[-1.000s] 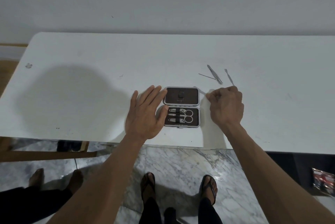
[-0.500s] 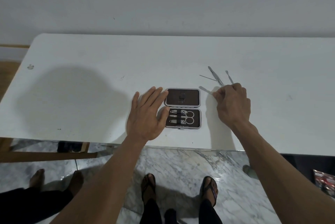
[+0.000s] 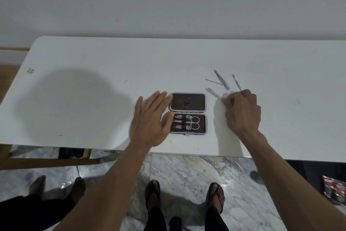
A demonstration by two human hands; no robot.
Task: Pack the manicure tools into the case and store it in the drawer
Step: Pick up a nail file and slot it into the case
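A small manicure case (image 3: 187, 113) lies open near the front edge of the white table (image 3: 93, 84), brown inside, with clippers and scissors (image 3: 187, 122) strapped in its lower half. My left hand (image 3: 149, 120) lies flat and open against the case's left side. My right hand (image 3: 241, 112), to the right of the case, pinches a thin flat metal tool (image 3: 213, 93) that points up-left. Beyond it on the table lie a slim tweezers-like tool (image 3: 221, 80), a fine needle-like pick (image 3: 212, 81) and a forked cuticle pusher (image 3: 236, 81).
A white wall rises behind the table. Below the front edge there is marble floor with my sandalled feet (image 3: 185, 199) and another person's bare feet (image 3: 56, 187) at the left. A wooden frame (image 3: 48, 161) shows under the table's left side.
My right hand has drifted right and away from the case, still pinching the thin tool. My left hand has stayed flat beside the case.
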